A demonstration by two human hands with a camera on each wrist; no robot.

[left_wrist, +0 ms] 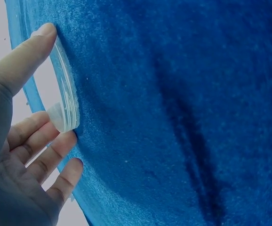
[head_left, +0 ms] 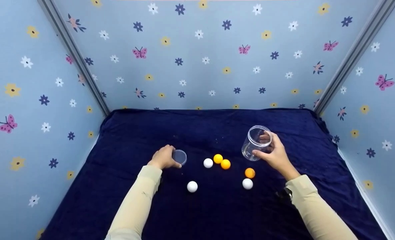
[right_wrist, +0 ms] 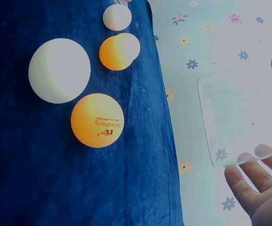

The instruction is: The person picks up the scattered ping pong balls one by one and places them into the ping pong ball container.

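Head view: the left hand (head_left: 164, 157) rests on a dark blue cloth (head_left: 217, 210), its fingers curled round the edge of a small clear lid (head_left: 179, 157); the right hand (head_left: 274, 155) holds a clear plastic jar (head_left: 256, 142) lifted off the cloth and tilted, its open mouth turned up toward the camera, with the thumb on the near side and the fingers wrapped behind. Between the hands lie 6 balls: a white ball (head_left: 208, 163) just beside a yellow ball (head_left: 218, 158) that touches an orange ball (head_left: 225, 164); nearer the person, a second orange ball (head_left: 249, 173) sits just above a white one (head_left: 247, 184), and a third white ball (head_left: 192, 186) lies apart to the left. Walls of pale blue flowered paper (head_left: 197, 56) enclose the cloth on 3 sides. Left wrist view: the thumb (left_wrist: 30, 54) and curled fingers (left_wrist: 51, 155) pinch the lid (left_wrist: 65, 101) by its rim, the lid standing on edge against the cloth. Right wrist view: the fingertips (right_wrist: 249, 181) press the transparent jar wall (right_wrist: 220, 117) from 1 side, the thumb tip at the frame edge on the other; 4 balls show on the cloth, the nearest an orange one bearing print (right_wrist: 97, 120).
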